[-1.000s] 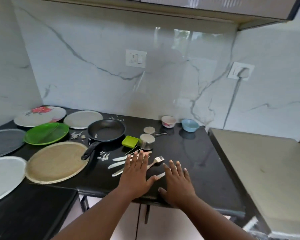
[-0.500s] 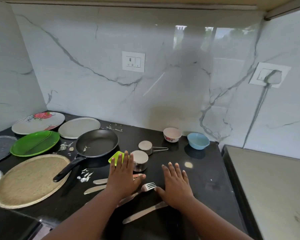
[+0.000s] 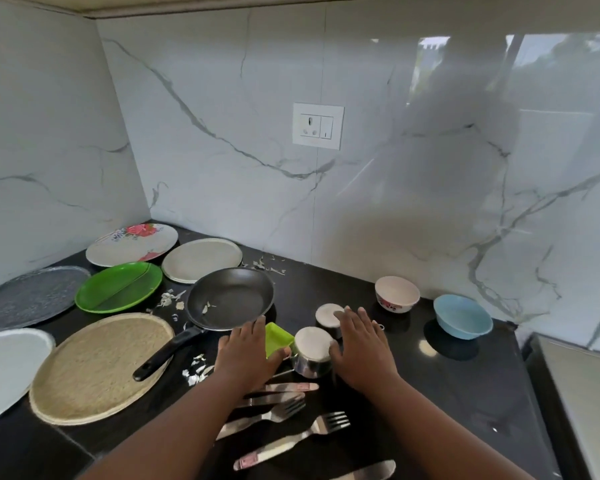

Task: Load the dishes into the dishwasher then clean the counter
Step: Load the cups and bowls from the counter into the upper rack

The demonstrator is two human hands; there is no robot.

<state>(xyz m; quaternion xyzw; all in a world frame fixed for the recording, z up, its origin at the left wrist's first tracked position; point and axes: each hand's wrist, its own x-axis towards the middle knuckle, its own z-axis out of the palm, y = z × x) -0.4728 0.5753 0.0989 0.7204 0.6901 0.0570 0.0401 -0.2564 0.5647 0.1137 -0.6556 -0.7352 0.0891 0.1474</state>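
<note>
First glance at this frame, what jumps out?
Two open hands reach over the black counter: the left hand by the small green dish, the right hand over two steel cups. A black frying pan sits just behind, with scraps around it. Plates crowd the left side, the bright green plate standing out.

A home kitchen: a black stone counter (image 3: 465, 393) runs along a white marble-look wall (image 3: 239, 133) with a power socket (image 3: 317, 125) at the centre of the frame. Dishes crowd the lower left, among them a green plate (image 3: 118, 287), a flowered plate (image 3: 132, 244) and a frying pan (image 3: 231, 298); forks (image 3: 312, 429) lie at the bottom and two bowls (image 3: 463, 316) stand at the right
</note>
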